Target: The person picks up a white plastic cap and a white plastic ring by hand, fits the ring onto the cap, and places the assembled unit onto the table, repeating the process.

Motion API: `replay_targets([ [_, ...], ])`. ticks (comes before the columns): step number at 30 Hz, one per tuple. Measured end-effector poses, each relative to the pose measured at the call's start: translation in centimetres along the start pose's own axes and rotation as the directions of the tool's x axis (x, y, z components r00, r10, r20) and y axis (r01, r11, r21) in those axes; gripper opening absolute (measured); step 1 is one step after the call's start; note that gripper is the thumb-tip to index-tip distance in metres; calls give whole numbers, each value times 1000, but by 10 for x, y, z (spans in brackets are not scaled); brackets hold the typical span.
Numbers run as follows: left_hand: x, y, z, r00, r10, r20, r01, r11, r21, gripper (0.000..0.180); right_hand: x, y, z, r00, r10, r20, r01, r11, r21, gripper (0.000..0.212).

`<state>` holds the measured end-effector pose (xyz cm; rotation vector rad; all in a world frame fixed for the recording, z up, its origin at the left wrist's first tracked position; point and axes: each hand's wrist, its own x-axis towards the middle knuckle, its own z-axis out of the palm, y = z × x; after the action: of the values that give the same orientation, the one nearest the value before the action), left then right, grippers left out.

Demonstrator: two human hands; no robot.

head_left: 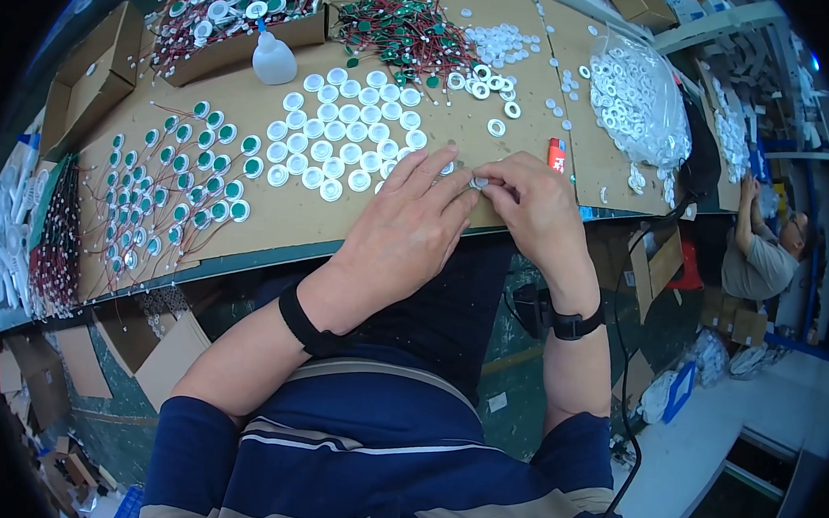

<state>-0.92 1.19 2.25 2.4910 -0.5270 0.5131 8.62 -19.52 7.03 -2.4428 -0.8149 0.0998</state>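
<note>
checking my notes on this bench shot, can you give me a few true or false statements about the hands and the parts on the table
1. Both hands meet on one small round part at the table's near edge. True.
2. The left hand holds the white squeeze bottle. False: the bottle stands untouched at the back.
3. White discs lie in rows just beyond the hands. True.
4. The red lighter lies left of the left hand. False: it lies beyond the right hand.
5. Green-centred discs with wires lie further left. True.
</note>
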Motion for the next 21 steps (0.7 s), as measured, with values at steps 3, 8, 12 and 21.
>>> replay_targets([
  [3,1,0,-1,1000,3,3,-3,1000,8,39,0,-1,0,1000,-11,2,11,1000,-13,22],
  [8,1,0,-1,1000,-1,11,1,1000,4,40,1,-1,0,1000,19,3,-19,999,31,22],
  [12,1,0,-1,1000,0,10,0,1000,3,40,2,-1,0,999,45,17,-46,998,35,21],
  [21,1,0,-2,1000,3,-2,-3,1000,6,41,-1,2,7,999,9,-43,-8,1000,8,20],
])
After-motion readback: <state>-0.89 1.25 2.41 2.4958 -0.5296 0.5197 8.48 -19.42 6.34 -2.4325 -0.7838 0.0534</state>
